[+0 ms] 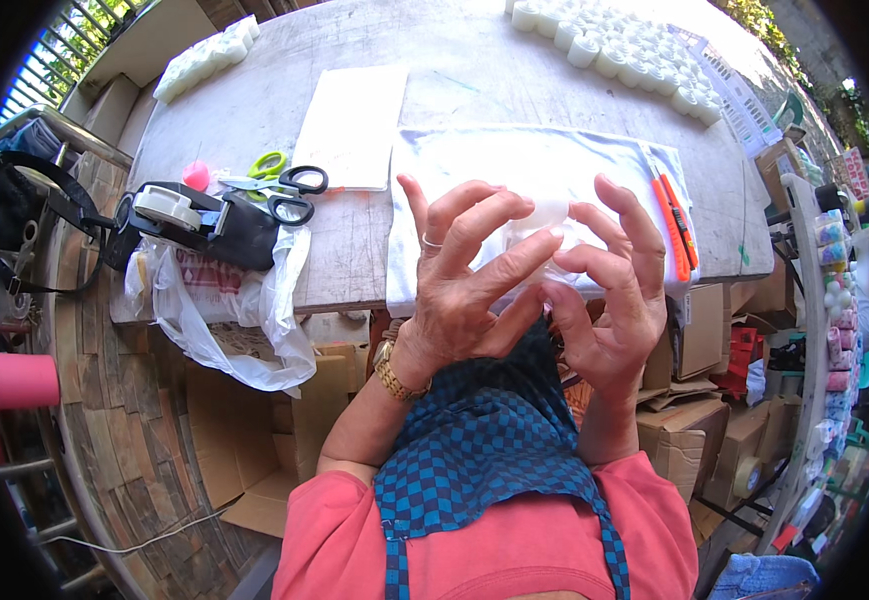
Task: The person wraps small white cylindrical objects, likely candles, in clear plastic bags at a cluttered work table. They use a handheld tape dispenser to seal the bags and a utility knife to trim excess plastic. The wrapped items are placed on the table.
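Note:
My left hand (472,277) and my right hand (614,285) come together above the near edge of the table. Between their fingertips is a small white, translucent cylindrical piece (543,216) with what looks like clear film around its lower part. Fingers and glare hide much of it. My left index finger lies across its front; my right thumb and index finger pinch at its lower right side. Beneath the hands a white cloth (434,161) is spread on the table. An orange utility knife (676,225) rests on the cloth's right side, beside my right hand.
On the grey table (269,112) stand many white cylinders (622,56), with another group (206,60) at far left. A white sheet (352,124), scissors (277,187), tape dispenser (179,217), pink pincushion (196,175) and plastic bag (254,337) lie left. Cardboard boxes (682,435) sit below.

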The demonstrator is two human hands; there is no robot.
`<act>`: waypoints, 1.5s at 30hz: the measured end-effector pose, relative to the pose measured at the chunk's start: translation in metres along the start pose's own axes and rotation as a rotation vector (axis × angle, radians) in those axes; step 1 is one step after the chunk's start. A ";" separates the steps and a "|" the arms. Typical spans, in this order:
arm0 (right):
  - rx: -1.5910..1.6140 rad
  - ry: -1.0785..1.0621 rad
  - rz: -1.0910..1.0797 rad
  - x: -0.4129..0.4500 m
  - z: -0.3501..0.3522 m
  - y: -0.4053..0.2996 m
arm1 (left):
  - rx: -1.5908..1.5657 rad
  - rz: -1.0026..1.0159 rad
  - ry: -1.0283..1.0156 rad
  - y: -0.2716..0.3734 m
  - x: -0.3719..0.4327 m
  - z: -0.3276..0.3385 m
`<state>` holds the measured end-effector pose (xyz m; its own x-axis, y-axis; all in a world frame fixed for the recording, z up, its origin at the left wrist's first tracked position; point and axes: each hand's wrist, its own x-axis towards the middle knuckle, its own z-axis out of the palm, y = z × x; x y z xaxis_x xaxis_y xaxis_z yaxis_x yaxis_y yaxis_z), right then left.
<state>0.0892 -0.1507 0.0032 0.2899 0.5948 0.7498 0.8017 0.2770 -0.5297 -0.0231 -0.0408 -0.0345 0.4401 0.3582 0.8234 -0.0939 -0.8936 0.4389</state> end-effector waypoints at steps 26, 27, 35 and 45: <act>0.246 0.060 0.107 -0.022 0.001 0.019 | 0.012 -0.152 -0.003 0.020 0.002 -0.004; 0.230 0.075 0.101 -0.023 0.003 0.019 | 0.011 -0.150 -0.005 0.020 0.003 -0.004; 0.177 0.073 0.040 -0.017 0.004 0.015 | 0.043 -0.102 -0.037 0.015 0.003 -0.007; 0.180 0.061 -0.057 -0.014 0.007 0.018 | 0.101 -0.028 -0.065 0.012 0.000 -0.004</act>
<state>0.0953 -0.1486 -0.0197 0.2824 0.5289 0.8003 0.7127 0.4427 -0.5441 -0.0274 -0.0507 -0.0275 0.4982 0.3685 0.7848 0.0085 -0.9072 0.4206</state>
